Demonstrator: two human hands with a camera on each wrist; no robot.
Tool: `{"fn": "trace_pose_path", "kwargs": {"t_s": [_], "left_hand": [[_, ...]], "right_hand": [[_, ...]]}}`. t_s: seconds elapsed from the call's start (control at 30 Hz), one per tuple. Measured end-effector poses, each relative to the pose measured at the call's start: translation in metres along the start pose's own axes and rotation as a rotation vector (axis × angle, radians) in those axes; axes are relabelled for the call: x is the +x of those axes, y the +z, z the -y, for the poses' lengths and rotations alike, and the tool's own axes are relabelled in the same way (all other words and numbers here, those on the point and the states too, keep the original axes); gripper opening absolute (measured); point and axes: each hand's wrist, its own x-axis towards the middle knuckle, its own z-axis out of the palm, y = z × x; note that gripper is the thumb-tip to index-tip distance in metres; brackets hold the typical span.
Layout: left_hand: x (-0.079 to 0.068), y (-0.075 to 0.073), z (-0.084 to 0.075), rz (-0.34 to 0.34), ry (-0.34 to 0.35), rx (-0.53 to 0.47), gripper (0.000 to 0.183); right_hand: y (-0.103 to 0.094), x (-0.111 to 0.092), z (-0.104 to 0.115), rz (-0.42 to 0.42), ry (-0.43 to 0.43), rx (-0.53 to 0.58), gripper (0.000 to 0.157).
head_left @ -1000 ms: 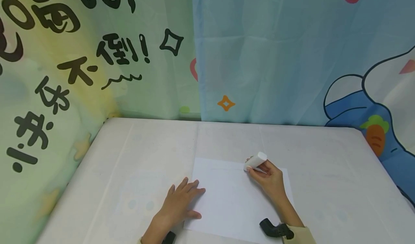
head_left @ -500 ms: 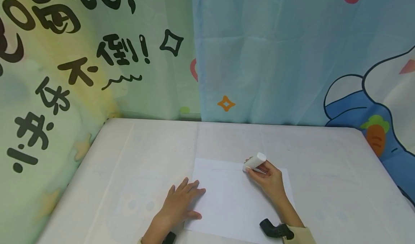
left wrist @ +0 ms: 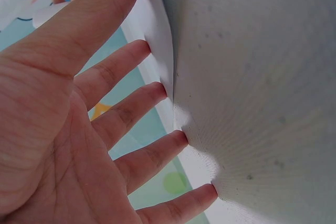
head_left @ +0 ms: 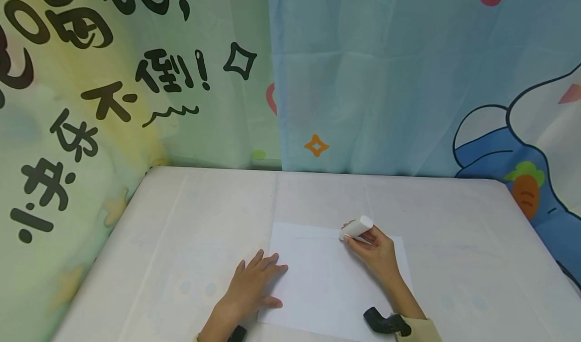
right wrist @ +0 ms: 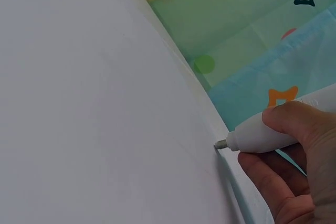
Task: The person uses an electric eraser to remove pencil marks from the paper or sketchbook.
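My right hand (head_left: 376, 251) grips a stout white correction pen (head_left: 356, 227) near the far edge of a white paper sheet (head_left: 317, 281). In the right wrist view the pen (right wrist: 268, 129) lies slanted between thumb and fingers, its narrow grey tip touching the white surface. My left hand (head_left: 249, 284) lies at the sheet's left edge with fingers spread. In the left wrist view the fingertips of the left hand (left wrist: 79, 108) press the white surface, some at the paper's edge and others on the cloth. A faint line shows near the sheet's far edge.
The sheet lies on a table with a white cover (head_left: 195, 216). Behind it hang a green printed curtain (head_left: 218, 130) and a blue one (head_left: 386, 105). A black wrist mount (head_left: 386, 322) sits by the right sleeve (head_left: 419, 329).
My right hand and the correction pen have slid very slightly left along the sheet's far part. The left hand has stayed in place.
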Motion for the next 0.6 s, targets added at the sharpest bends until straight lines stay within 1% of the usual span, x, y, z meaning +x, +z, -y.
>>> {"fn": "trace_pose_path", "kwargs": {"t_s": [0.6], "left_hand": [[-0.0004,0.0000,0.0001,-0.001,0.005,-0.001,0.068]], "right_hand": [[0.0009,0.0000,-0.0010,0.010,-0.004,0.007,0.039]]}}
